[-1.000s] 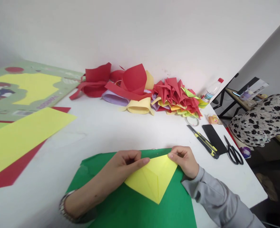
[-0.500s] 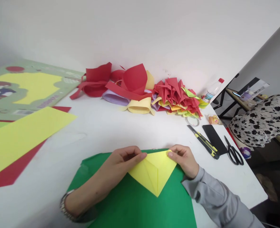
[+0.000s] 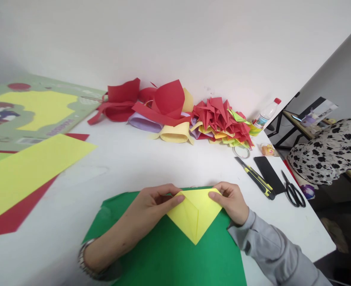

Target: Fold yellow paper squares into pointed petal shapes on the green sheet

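A folded yellow paper [image 3: 196, 214] hangs point-down between my two hands, over a large green sheet [image 3: 175, 254]. My left hand [image 3: 157, 202] pinches its upper left corner, the thumb lying on the front. At the upper right corner, my right hand [image 3: 230, 200] grips the paper between thumb and fingers. Crease lines run down the left half of the paper to its lower tip. Parts of the fingers are hidden behind the top edge.
Red folded shapes [image 3: 220, 115] and paper hats [image 3: 169, 103] line the wall. At right lie a cutter [image 3: 255, 178], a black case [image 3: 269, 174] and scissors [image 3: 293, 190]. Yellow strips [image 3: 38, 171] lie left. A person in patterned cloth [image 3: 327, 151] is beyond the table.
The yellow paper has shifted slightly, its lower tip a little higher and further left. My right thumb has moved slightly inward on it, and both hands still hold the corners.
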Available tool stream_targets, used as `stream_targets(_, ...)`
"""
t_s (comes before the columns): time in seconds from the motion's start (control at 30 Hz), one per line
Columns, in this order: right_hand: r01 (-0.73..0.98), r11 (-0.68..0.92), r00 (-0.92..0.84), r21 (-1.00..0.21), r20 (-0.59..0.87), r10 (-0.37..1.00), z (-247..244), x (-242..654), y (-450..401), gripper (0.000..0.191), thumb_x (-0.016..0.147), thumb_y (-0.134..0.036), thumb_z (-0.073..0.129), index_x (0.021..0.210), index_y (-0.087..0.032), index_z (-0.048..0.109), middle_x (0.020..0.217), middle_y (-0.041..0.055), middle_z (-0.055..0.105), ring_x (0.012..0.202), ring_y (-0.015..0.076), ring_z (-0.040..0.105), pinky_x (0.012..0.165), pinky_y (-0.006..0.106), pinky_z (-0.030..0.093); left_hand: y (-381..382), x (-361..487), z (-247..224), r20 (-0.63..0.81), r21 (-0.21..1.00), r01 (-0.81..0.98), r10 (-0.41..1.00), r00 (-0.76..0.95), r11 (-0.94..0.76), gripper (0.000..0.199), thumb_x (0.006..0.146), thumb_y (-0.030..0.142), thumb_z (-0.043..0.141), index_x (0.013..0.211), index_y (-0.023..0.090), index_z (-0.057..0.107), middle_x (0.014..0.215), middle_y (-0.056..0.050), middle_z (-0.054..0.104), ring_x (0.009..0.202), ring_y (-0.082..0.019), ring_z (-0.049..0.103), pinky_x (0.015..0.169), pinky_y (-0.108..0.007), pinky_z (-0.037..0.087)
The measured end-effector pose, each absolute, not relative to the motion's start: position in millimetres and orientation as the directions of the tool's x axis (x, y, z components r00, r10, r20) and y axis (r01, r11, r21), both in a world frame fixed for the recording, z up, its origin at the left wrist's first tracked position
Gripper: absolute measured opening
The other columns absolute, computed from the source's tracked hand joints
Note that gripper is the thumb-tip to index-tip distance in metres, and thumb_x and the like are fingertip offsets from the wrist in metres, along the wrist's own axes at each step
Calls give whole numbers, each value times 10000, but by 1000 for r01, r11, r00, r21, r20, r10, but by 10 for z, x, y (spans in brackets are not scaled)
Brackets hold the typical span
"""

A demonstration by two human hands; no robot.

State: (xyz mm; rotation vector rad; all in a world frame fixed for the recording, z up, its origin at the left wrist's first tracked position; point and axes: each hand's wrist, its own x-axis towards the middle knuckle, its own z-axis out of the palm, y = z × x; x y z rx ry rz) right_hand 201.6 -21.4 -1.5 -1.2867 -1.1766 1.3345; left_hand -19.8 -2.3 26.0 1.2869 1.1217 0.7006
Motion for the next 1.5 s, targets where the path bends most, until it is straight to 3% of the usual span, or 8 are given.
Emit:
stream_targets(0.27, 14, -119, -113, -993, -120, 986, 29, 1984, -209, 332, 639, -465, 803, 725, -173, 672, 593, -33, 605, 471, 85, 504, 450, 208, 449, -21, -201, 281, -218, 975, 92, 940, 263, 200, 262, 677, 481, 694, 655, 221, 670, 657, 25, 639, 623, -152, 539, 545, -218, 418)
stream_targets(0.5, 28, -50, 1, -998, -50, 999, 7, 1983, -212, 330, 695, -454, 767, 856, -173, 706, 749, 7, 671, 435, 68, 517, 401, 192, 426, -3, -196, 240, -158, 985, 108, 967, 200, 138, 287, 640, 492, 709, 789, 247, 715, 823, -6, 723, 791, -234, 639, 685, -292, 519)
stream_targets(0.67, 43, -68, -89, -997, -72, 993, -10, 1964, -253, 338, 701, -464, 758, 868, -172, 720, 737, 13, 679, 424, 71, 517, 402, 199, 433, -12, -219, 158, -3, 987, 157, 974, 225, -33, 348, 651, 421, 708, 969, 281, 730, 1001, -21, 696, 938, -254, 619, 777, -301, 509)
stream_targets(0.9, 178, 47, -141, -983, 21, 990, -7, 1967, -300, 324, 747, -454, 727, 905, -171, 739, 780, 38, 717, 662, 164, 620, 624, 279, 520, -45, -189, 214, 26, 967, 234, 947, 319, -105, 250, 737, 455, 617, 821, 260, 749, 834, -32, 673, 795, -224, 603, 704, -284, 468)
stream_targets(1.1, 170, 77, -148, -982, 52, 988, 5, 1968, -297, 288, 755, -423, 727, 914, -183, 725, 829, 41, 719, 705, 164, 619, 661, 280, 505, -45, -165, 303, -73, 971, 237, 936, 344, -11, 321, 737, 515, 595, 598, 229, 641, 662, 8, 590, 624, -170, 487, 566, -256, 387)
stream_targets(1.3, 141, -43, -163, -989, -66, 984, -47, 1950, -303, 353, 709, -509, 743, 758, -164, 683, 560, -23, 577, 473, 83, 437, 459, 221, 344, -67, -141, 320, -132, 960, 281, 911, 390, 19, 360, 728, 519, 577, 536, 215, 567, 591, 26, 513, 583, -156, 450, 525, -240, 340)
stream_targets(1.5, 101, -77, -158, -992, -93, 983, -22, 1929, -299, 389, 684, -540, 746, 686, -167, 638, 514, -37, 537, 457, 75, 404, 442, 217, 297, -48, -138, 225, -177, 949, 316, 860, 479, 19, 342, 739, 525, 566, 601, 212, 583, 633, 16, 518, 628, -171, 480, 542, -234, 355)
